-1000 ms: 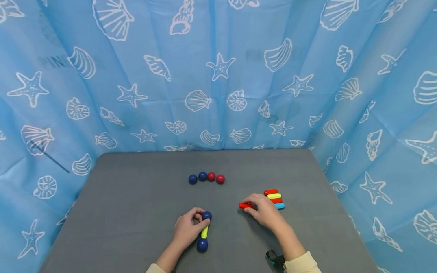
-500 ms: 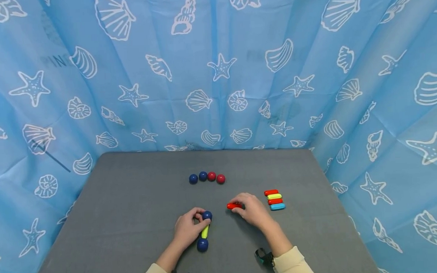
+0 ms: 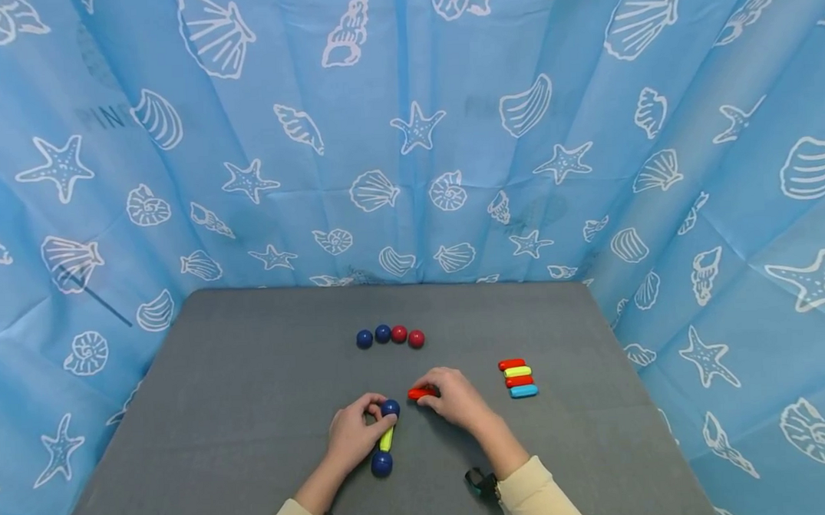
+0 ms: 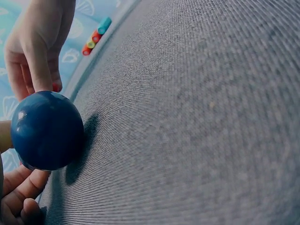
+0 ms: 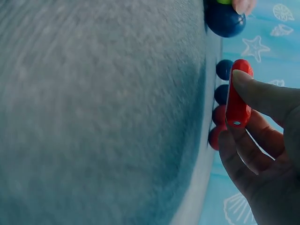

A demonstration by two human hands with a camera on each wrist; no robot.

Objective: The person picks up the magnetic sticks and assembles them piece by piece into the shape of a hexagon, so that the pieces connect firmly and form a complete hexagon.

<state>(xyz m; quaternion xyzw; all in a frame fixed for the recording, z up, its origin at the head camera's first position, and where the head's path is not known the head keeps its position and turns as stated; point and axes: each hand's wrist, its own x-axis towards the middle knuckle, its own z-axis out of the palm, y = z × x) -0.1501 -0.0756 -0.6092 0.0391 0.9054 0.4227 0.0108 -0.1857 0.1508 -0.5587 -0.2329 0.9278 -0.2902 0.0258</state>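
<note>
A yellow rod (image 3: 387, 440) with a blue ball at each end lies on the grey table, like a small dumbbell. My left hand (image 3: 351, 433) pinches the far blue ball (image 3: 390, 407) between thumb and fingers. The near blue ball (image 3: 381, 464) looms large in the left wrist view, hiding part of the fingers behind it. To the right, my right hand (image 3: 458, 400) pinches a short red rod (image 5: 239, 96) between thumb and fingertips. That rod points left towards the far blue ball, a small gap apart from it. A small hole shows in its end in the right wrist view.
Two blue balls (image 3: 374, 336) and two red balls (image 3: 407, 335) stand in a row farther back. Right of my right hand lies a stack of rods: red, yellow (image 3: 517, 372), red and blue (image 3: 524, 391). A blue shell-print curtain (image 3: 407, 135) hangs behind the table.
My right hand has carried the red rod left, from beside the other rods to near the far blue ball. The left hand and its dumbbell-shaped piece have stayed in place.
</note>
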